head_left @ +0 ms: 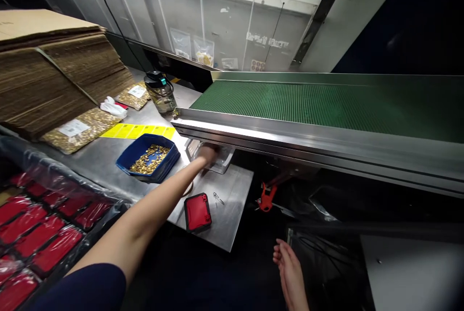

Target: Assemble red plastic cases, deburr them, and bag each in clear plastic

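My left hand (208,152) reaches forward under the edge of the conveyor, its fingers curled against a clear plastic box (220,160) on the metal table (232,204); whether it grips the box I cannot make out. My right hand (288,265) hangs low at the bottom of the view, fingers loosely together, holding nothing. A blue tray (148,158) of small gold parts sits just left of my left forearm. A red rectangular case (197,211) lies flat on the table below my arm, with a small metal clip (218,198) beside it.
A green conveyor belt (308,103) with a steel frame runs across the right. A stack of flat cardboard (50,69) stands at the left, with bags of gold parts (78,130), a bottle (161,91) and yellow tape (137,131). Red cases in plastic wrap (39,233) fill the bottom left.
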`<state>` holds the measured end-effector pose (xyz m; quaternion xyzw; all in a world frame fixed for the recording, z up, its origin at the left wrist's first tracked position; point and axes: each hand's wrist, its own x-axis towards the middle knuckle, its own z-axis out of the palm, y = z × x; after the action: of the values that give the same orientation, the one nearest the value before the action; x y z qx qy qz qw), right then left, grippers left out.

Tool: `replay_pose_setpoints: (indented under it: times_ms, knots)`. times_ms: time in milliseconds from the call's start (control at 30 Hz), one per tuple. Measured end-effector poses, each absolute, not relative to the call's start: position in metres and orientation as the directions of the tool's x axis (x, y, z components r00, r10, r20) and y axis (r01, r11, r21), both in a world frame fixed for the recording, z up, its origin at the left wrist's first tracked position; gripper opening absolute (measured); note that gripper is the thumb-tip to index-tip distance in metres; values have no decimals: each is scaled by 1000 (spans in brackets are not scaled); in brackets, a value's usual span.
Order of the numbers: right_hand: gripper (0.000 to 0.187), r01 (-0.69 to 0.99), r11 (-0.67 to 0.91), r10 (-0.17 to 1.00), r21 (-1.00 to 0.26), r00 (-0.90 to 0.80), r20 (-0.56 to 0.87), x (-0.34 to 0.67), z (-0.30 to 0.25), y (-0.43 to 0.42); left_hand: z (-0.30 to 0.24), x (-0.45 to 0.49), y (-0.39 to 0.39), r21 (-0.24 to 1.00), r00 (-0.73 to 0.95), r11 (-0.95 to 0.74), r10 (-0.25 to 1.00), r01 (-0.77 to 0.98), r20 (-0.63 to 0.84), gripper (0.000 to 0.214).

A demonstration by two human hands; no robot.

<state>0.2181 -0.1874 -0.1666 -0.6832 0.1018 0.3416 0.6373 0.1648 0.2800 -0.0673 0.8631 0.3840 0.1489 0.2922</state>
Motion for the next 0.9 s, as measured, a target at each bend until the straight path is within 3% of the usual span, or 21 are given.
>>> replay_pose_setpoints:
  times_ms: [133,200,300,367,500,733,833,900]
  knots:
    - [61,-543,-253,224,-801,772,-595,206,-149,-205,-56,143,272,657,632,-456,774,601,-41,33]
    - [59,-472,-318,248,-822,795,-553,198,-130,-196,-45,121,254,690,611,-430,791,583,-23,32]
    - [52,-262,-391,447,-882,784,-431,183,-85,-153,-26,87,211,761,569,-391,822,518,35,38]
    - [47,-195,-340,616,-920,693,-374,174,-52,-109,-16,71,176,804,547,-369,834,467,65,39]
    - [54,-271,-193,841,-943,449,-301,168,-16,-23,-10,56,118,852,531,-350,841,389,103,32]
    - [47,-306,-255,823,-917,430,-372,164,-35,-5,-14,41,76,920,567,-249,823,301,37,28]
    - [50,-213,-324,795,-922,467,-387,167,-42,-28,-12,39,68,959,739,-135,666,249,-98,34]
    - [51,-102,-379,780,-920,500,-377,172,-43,-43,-9,41,68,946,826,-170,544,277,-145,20]
